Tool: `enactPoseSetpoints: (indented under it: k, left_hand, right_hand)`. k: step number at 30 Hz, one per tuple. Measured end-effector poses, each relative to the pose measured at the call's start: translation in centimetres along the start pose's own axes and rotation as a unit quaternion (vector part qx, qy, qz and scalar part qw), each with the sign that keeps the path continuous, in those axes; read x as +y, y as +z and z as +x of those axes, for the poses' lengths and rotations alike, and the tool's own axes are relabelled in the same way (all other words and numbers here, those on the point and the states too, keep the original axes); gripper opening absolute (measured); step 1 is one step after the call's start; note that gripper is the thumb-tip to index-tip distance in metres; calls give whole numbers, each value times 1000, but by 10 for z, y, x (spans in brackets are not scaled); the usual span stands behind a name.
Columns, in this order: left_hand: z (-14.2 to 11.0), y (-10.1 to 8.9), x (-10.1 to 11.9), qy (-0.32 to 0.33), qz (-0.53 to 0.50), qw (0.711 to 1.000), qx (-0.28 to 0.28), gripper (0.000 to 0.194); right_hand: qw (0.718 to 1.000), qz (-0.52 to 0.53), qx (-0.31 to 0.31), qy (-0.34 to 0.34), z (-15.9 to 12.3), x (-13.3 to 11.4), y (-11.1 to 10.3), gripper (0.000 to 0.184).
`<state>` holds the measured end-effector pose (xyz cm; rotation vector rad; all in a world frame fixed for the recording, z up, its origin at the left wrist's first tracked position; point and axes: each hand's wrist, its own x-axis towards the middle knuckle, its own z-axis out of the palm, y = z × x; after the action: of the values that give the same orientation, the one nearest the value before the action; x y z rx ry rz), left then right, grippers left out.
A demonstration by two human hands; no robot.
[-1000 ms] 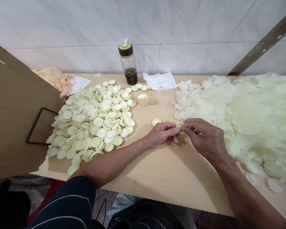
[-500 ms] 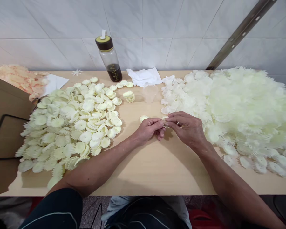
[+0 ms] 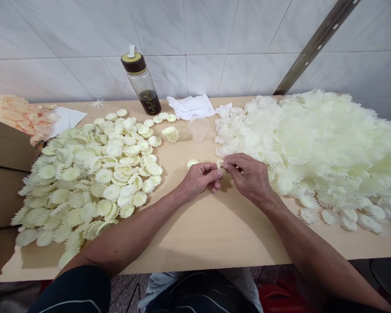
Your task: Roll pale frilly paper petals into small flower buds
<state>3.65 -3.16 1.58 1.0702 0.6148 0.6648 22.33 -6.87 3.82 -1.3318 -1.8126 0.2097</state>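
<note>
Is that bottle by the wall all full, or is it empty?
Neither, it's partly full. The bottle has dark liquid in its lower part; the see-through part above, under the lid, shows none.

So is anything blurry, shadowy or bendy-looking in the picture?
In the head view, the pale heap on the right looks hazy; in that same view, soft shadows lie on the table and the bottle looks tilted, maybe from lens stretching.
</note>
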Motion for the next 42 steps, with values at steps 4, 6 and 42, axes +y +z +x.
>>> enactPoseSetpoints:
  k: [4, 6, 42]
  left_hand:
    - [1, 1, -1, 3, 11, 1000, 27, 46]
    - [2, 1, -1, 2, 16, 999, 30, 45]
    - [3, 0, -3, 7, 61, 998, 17, 47]
  right_hand:
    - [1000, 5, -4, -9, 0, 3, 1, 15]
    - [1000, 22, -8, 3, 0, 3, 0, 14]
    - [992, 53, -54, 98, 3, 2, -6, 18]
